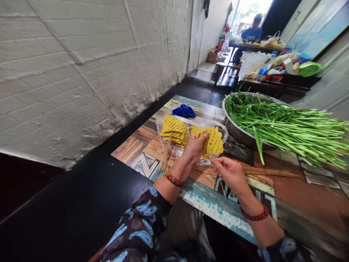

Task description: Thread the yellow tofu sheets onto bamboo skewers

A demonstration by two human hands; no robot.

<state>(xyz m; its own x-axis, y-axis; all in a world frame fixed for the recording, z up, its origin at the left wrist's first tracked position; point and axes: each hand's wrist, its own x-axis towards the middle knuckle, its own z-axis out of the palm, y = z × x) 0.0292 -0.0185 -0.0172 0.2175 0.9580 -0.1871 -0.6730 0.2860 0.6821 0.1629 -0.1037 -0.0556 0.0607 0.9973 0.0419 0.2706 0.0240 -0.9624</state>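
Observation:
My left hand (193, 148) grips a yellow lattice-cut slab (212, 142), with the thumb along its top edge. Its fingers are partly hidden behind the slab. Just to the right, my right hand (230, 173) pinches a thin wooden skewer (221, 183) that slants down toward the table's near edge. A stack of similar yellow slabs (174, 129) lies on a clear plastic bag (224, 133), and several skewers (165, 157) stick out of it toward me. More loose skewers (269, 171) lie on the table behind my right hand.
The patterned wooden table (152, 145) also carries a crumpled blue cloth (184, 111). At right, a large metal bowl (231, 122) overflows with long green stalks (289, 123). A white wall (89, 72) runs along the left. Farther back, a person (251, 34) sits at a cluttered table.

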